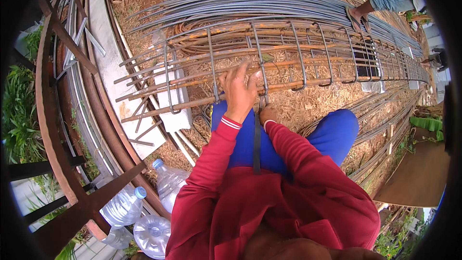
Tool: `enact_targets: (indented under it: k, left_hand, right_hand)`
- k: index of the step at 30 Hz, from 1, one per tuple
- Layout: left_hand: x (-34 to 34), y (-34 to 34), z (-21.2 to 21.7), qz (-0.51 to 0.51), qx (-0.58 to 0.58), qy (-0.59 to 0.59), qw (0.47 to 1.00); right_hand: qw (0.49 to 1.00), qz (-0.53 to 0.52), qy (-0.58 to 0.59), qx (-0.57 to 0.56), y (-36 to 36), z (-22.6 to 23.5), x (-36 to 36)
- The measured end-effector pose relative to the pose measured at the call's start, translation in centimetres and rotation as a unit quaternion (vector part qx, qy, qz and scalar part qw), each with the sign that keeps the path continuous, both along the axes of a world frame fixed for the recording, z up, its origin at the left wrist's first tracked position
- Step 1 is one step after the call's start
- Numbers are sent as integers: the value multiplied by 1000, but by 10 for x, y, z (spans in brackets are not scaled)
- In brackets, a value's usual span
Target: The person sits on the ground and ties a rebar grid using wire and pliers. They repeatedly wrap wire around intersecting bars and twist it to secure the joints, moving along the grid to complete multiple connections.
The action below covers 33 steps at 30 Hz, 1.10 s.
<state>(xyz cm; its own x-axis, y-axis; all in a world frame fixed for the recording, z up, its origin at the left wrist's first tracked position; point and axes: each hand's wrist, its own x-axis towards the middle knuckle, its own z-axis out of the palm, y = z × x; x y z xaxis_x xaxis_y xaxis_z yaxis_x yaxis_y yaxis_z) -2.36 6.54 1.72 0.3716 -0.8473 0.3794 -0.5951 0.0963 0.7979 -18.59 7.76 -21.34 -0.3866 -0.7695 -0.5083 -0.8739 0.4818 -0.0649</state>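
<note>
A long rusty rebar cage [284, 47] of lengthwise bars and square stirrups stretches across in front of me. My left hand [239, 91] reaches over its near bars, thumb and fingers apart, the thumb beside a dark stirrup [255, 43]. Just below the near bar, my right hand [268, 113] is closed on a dark metal tool [263, 100] that looks like pincers. The tool's top is close under that stirrup's lower corner; its handles are mostly hidden by the hand. A dark strap [256, 144] hangs down between my forearms.
A white block [172, 103] is under the cage's left end. Bundled steel bars [231, 2] lie beyond, where another person's foot [357, 18] stands. Plastic bottles [153, 231] and a brown metal frame [53, 130] are at left. More rods [380, 125] and a brown board [416, 175] lie right.
</note>
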Motion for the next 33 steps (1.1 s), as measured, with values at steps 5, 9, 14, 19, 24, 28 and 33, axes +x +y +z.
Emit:
enact_targets:
  k: [5,9,14,19,24,28,33]
  left_hand:
    - [0,43,2,-4,7,84,996]
    - [-13,53,-3,-35,22,156,987]
    - [-41,63,-9,-85,96,347,929]
    - [-63,80,-6,-127,200,391,889]
    - [-97,43,14,-280,141,673,670]
    - [-107,13,26,-271,35,833,481]
    - [-60,20,23,-355,22,682,639]
  right_hand:
    - [997,73,-34,5,3,9,-5]
    - [988,101,-120,-11,-19,26,-9]
    - [938,189,-202,211,-37,136,-43]
    - [894,371,-249,40,5,327,-109]
    - [847,516,51,-115,-30,388,-98]
    - [719,624,172,-252,-78,386,-73]
    - [651,684,217,-247,-119,397,-60]
